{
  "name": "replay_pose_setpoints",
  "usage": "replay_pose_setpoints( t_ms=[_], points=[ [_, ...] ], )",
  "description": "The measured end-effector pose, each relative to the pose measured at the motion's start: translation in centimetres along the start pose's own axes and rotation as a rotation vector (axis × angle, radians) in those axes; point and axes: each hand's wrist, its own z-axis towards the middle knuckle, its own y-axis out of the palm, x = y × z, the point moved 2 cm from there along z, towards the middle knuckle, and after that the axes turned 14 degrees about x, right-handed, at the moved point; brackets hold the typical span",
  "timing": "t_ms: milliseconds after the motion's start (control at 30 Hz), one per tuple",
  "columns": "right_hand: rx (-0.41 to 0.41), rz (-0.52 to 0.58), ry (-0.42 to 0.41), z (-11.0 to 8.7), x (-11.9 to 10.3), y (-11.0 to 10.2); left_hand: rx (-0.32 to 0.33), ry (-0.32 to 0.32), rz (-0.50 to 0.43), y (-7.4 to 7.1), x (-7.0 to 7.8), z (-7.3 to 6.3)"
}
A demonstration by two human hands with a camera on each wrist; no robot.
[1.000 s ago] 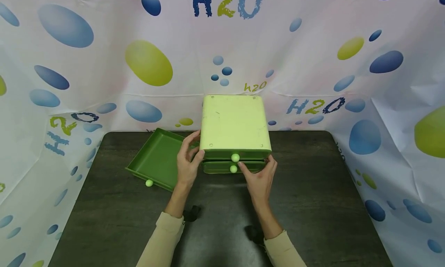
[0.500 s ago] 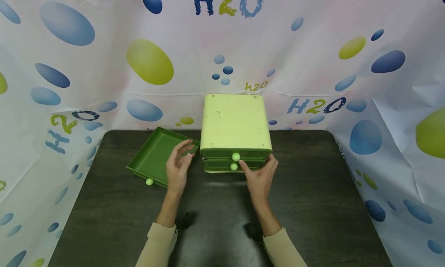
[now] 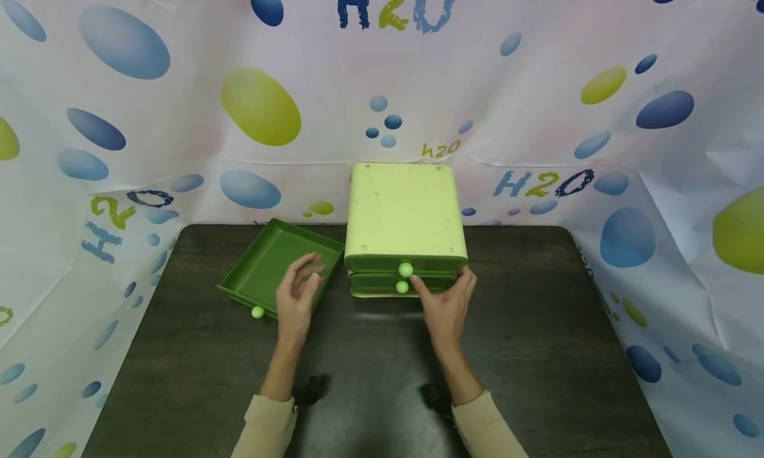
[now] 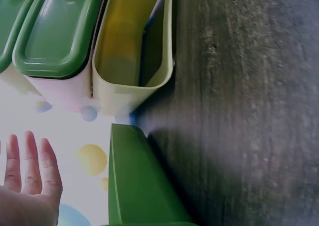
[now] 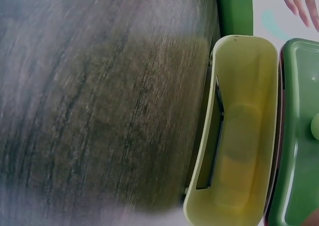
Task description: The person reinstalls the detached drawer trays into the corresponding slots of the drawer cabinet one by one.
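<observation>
The job looks partway along to me: one loose drawer [image 3: 268, 266] lies on the table [image 3: 537, 352] to the left of the cabinet [image 3: 406, 209], whose lowest bay [image 4: 119, 52] has no drawer in it. The top drawer [image 3: 373, 266] and middle drawer [image 3: 376, 284] sit in place. The left hand [image 3: 296, 299] is by the loose drawer, fingers relaxed, gripping nothing. The right hand [image 3: 444, 309] holds the cabinet's right front edge, thumb near the knobs. Only that bay seems unsettled; I can't tell whether drawers are going in or out.

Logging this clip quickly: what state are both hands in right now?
Left hand: open, holding nothing.
Right hand: holding the drawer unit at its right front edge.
</observation>
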Motion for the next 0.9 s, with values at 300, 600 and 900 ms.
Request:
replay_pose_setpoints(
  t_ms=[300,600,900],
  points=[
    [0.014,0.007,-0.037,-0.1,0.2,0.1,0.034,-0.043,0.027,-1.0,-0.2,-0.6],
    [-0.004,0.032,-0.051,-0.1,0.6,-0.2,0.05,-0.042,0.007,-2.0,-0.4,-1.0],
    [-0.002,0.156,-0.107,0.4,0.7,-1.0,0.075,-0.043,0.029,-2.8,-0.4,-1.4]
  ],
)
